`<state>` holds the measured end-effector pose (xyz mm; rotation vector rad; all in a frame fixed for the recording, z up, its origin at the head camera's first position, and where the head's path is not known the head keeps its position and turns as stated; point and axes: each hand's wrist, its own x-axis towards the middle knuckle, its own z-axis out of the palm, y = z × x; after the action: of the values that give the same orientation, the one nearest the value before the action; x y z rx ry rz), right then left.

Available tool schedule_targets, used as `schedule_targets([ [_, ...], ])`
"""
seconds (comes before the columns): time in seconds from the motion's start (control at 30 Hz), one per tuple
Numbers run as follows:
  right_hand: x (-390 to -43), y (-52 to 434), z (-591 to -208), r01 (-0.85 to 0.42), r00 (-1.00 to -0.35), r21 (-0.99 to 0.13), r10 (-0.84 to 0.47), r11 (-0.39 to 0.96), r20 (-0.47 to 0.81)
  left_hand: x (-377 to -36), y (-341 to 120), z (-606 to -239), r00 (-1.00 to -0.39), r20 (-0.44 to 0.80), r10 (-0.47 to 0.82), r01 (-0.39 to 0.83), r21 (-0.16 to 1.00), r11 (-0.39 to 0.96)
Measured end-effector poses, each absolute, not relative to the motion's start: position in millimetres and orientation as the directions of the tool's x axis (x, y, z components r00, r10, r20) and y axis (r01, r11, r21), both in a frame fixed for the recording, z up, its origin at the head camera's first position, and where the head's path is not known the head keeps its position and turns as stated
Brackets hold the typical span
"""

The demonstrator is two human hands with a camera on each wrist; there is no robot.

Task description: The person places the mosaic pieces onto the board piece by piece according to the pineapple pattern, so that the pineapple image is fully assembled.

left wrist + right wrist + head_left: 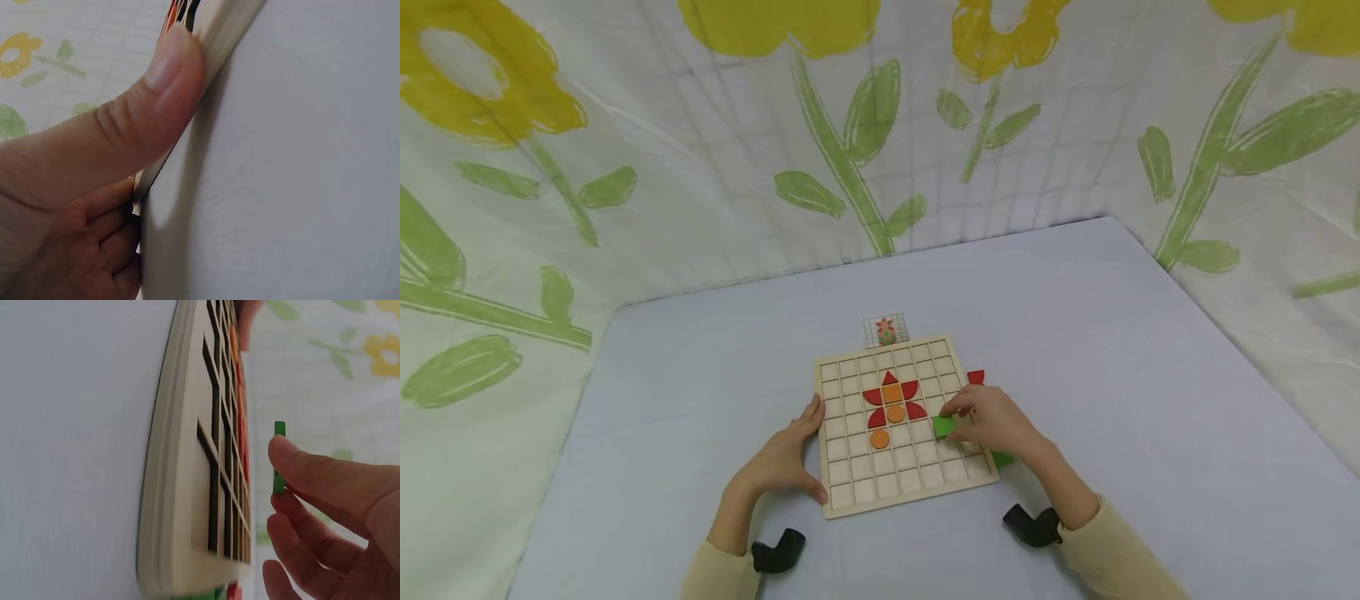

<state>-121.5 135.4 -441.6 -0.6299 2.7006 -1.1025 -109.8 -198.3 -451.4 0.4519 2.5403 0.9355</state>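
Green piece [943, 426]: a flat green piece, pinched by the right hand [996, 421] just above the right part of the grid board [842, 433], in the middle of the frame; in the right wrist view it [279, 456] stands a little apart from the board face.
Right hand fingers [300, 465]: curled, thumb and fingers grasping the green piece.
Left hand [782, 458]: thumb [156, 81] pressed on the left edge of the board, fingers lightly bent and resting on the worktop.
Around: red petal pieces [891, 396] and orange discs [887, 425] fill central cells; a red piece [976, 377] and another green piece [1002, 458] lie just beside the right edge; a small pattern card [886, 331] touches the upper edge.
Open room: pale worktop [1150, 375] is wide on both sides; flowered cloth [625, 167] closes the upper frame.
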Motion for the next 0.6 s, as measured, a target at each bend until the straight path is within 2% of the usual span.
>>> schedule_targets([
  [0.33,-125.0,89.2,-446.9,-0.321,-0.894,-0.646,-0.446,0.693,-0.034,-109.7,-198.7,-452.3,-0.872,-0.245,0.424,0.161,0.673,0.722],
  [0.6,-126.7,75.3,-448.2,-0.32,-0.887,-0.664,-0.46,0.676,-0.041,-108.7,-199.9,-453.1,-0.872,-0.209,0.443,0.194,0.683,0.704],
])
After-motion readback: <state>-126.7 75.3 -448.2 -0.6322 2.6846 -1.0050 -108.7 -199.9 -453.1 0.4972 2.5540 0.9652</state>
